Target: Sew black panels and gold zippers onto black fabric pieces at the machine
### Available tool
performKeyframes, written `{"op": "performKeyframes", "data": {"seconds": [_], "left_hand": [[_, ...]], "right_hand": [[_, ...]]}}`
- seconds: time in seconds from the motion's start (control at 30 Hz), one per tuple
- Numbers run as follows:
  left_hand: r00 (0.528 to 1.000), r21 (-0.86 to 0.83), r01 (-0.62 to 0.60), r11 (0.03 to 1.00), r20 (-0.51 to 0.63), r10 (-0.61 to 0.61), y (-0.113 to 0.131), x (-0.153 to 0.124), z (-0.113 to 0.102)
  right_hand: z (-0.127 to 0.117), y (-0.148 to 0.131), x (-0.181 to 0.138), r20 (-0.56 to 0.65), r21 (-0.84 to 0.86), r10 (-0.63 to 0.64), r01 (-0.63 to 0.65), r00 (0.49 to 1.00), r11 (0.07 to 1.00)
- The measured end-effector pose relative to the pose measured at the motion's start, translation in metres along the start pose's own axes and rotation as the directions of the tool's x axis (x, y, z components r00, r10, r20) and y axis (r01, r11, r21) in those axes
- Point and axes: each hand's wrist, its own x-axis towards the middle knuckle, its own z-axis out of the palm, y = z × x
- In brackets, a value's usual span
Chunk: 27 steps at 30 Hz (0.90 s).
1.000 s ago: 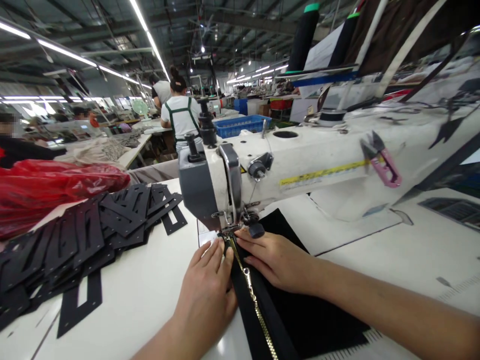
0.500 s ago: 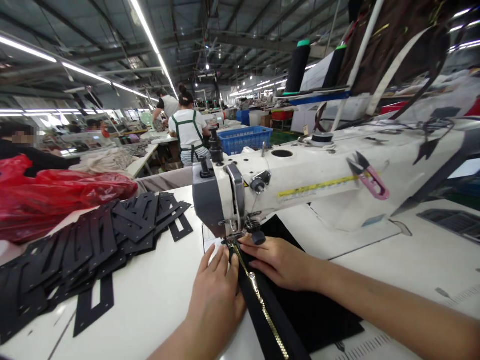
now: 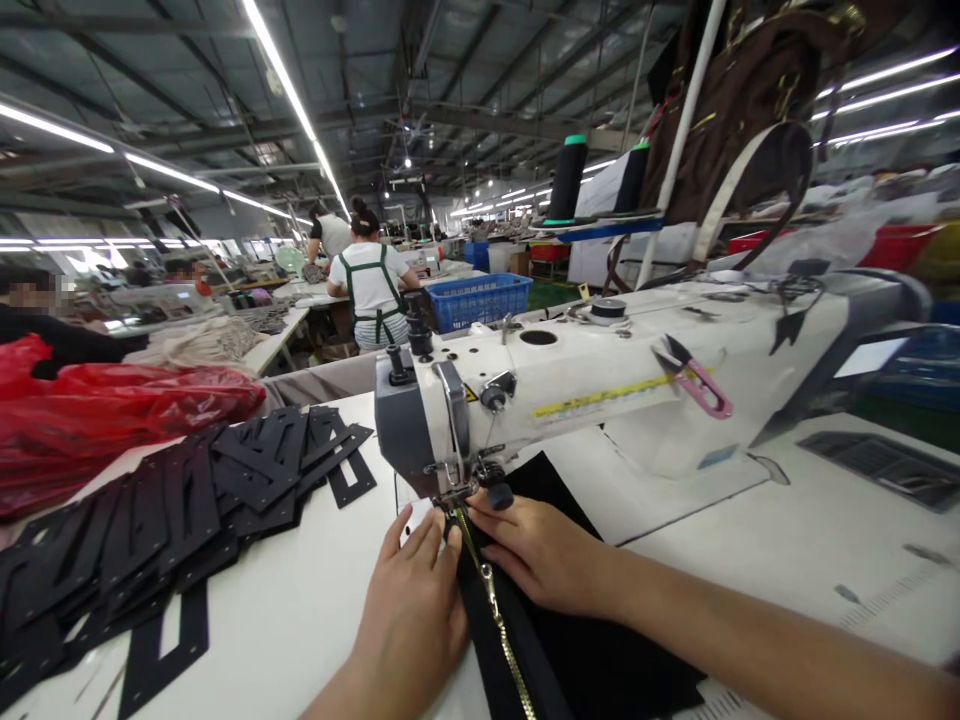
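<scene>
Black fabric (image 3: 600,650) lies under the head of a white sewing machine (image 3: 592,375). A gold-toothed zipper (image 3: 508,650) on black tape runs from the presser foot (image 3: 454,497) towards me, its metal slider (image 3: 488,580) a little below the foot. My left hand (image 3: 412,600) rests at the zipper's left edge, fingers stretched forward close to the foot. On the other side, my right hand (image 3: 544,550) lies flat on the black fabric, its fingertips right beside the foot. The needle tip is too small to make out.
Black slotted pieces (image 3: 187,510) are heaped at left, beside a red plastic bag (image 3: 120,420). Pink-handled thread snips (image 3: 694,378) rest on the machine arm. Black thread cones (image 3: 566,180) stand behind. A blue basket (image 3: 480,300) and a person in an apron (image 3: 369,285) are beyond.
The view has shifted, so the machine and hands appear slightly lower and further left. Both hands keep nearly the same places beside the presser foot.
</scene>
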Motion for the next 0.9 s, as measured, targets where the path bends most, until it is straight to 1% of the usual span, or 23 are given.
{"op": "performKeyframes", "data": {"seconds": [0.13,0.23,0.33,0.43,0.5,0.7,0.9], "left_hand": [[1.0,-0.017,0.016,1.0,0.017,-0.016,-0.001,0.001,-0.005],[1.0,-0.019,0.017,1.0,0.021,-0.017,-0.002,0.0,-0.007],[0.999,-0.009,-0.013,1.0,-0.042,0.012,-0.002,-0.004,-0.004],[0.991,-0.011,-0.059,0.998,-0.121,0.058,-0.002,-0.007,0.002],[0.987,-0.018,-0.081,0.997,-0.138,0.078,-0.002,-0.008,0.005],[0.992,-0.053,-0.09,0.995,-0.092,0.084,0.0,-0.006,0.005],[0.996,-0.107,-0.053,0.993,-0.083,0.044,-0.001,-0.001,0.003]], "right_hand": [[0.006,-0.008,0.0,-0.029,-0.049,0.034,-0.035,0.999,0.998],[0.012,-0.016,-0.001,-0.035,-0.135,0.085,-0.089,0.996,0.987],[0.016,-0.021,-0.002,-0.053,-0.188,0.116,-0.124,0.992,0.974],[0.015,-0.019,-0.003,-0.04,-0.183,0.094,-0.1,0.995,0.978],[0.013,-0.016,-0.004,-0.022,-0.179,0.073,-0.076,0.997,0.981],[0.011,-0.011,-0.004,0.01,-0.168,0.053,-0.051,0.999,0.985],[0.011,-0.005,0.002,-0.042,-0.07,0.039,-0.041,0.998,0.997]]}}
